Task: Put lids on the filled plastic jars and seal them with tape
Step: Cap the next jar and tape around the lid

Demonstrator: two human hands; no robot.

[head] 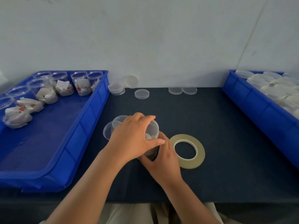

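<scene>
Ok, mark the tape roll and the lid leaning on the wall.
tape roll (201,153), head view, right side of its ring.
lid leaning on the wall (131,81), head view, centre of its face.

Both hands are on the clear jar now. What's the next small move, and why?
Probably let the right hand reach for the yellowish tape roll just beside it, while the left hand holds the clear plastic jar; whether it's already capped is hidden.
</scene>
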